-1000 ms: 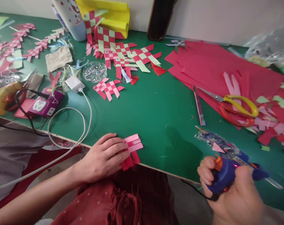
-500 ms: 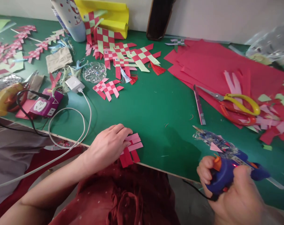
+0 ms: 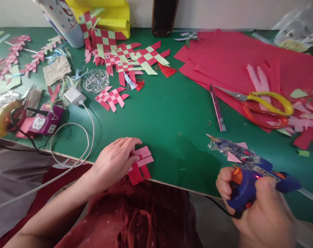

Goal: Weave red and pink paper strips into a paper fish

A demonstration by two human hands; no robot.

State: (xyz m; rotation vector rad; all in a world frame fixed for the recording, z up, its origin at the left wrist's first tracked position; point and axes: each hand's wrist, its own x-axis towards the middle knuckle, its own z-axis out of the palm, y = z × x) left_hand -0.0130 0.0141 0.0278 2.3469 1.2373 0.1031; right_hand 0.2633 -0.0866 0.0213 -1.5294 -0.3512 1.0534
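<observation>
My left hand (image 3: pixel 117 156) is at the table's near edge. Its thumb and curled fingers hold the left side of a small woven piece of pink and red paper strips (image 3: pixel 142 161), partly covering it. The strips' loose ends point right and toward me. On the right, my right hand (image 3: pixel 259 206) is wrapped round the handle of a blue glue gun (image 3: pixel 245 187) with an orange trigger and a lit red light. Its nozzle points up and left over the table, apart from the paper. Paper scraps and glue strings cling to the barrel. A clear glue stick shows at the back.
Woven paper fish (image 3: pixel 150 57) and a round case of small beads or eyes (image 3: pixel 96 81) lie further back. Scissors (image 3: pixel 267 103), a cutter knife (image 3: pixel 217 110) and red paper sheets (image 3: pixel 231 58) are at right. A white cable (image 3: pixel 92 137) loops over the edge near my left forearm.
The view has shifted slightly, so the table's things sit further left and higher. My left fingertips have drawn back a little on the woven paper. The glue gun is still in my right hand.
</observation>
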